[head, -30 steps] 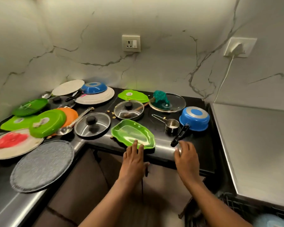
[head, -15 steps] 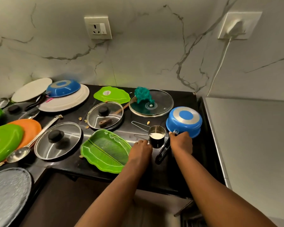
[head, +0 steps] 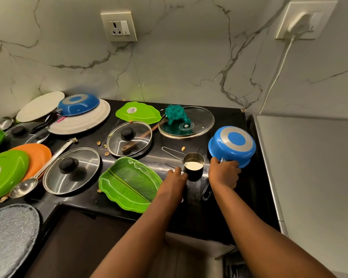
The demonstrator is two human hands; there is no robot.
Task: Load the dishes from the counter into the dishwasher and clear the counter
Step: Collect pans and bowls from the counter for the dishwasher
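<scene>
Right hand: the right hand (head: pixel 223 173) has its fingers curled round the handle of the blue pan (head: pixel 232 145), which lies upside down on the counter (head: pixel 191 213) just beyond the knuckles.
Left hand: the left hand (head: pixel 174 178) touches the near side of the steel cup (head: pixel 193 165); whether its fingers pinch it I cannot tell.
Cup: holds white liquid, so lift it level and empty it before racking.
Pan: lift by the handle, clear of the cup.
Nearby: the green leaf tray (head: pixel 129 182) lies just left of the left fingers.
Remaining: many lids and plates, judged early in the task.
</scene>
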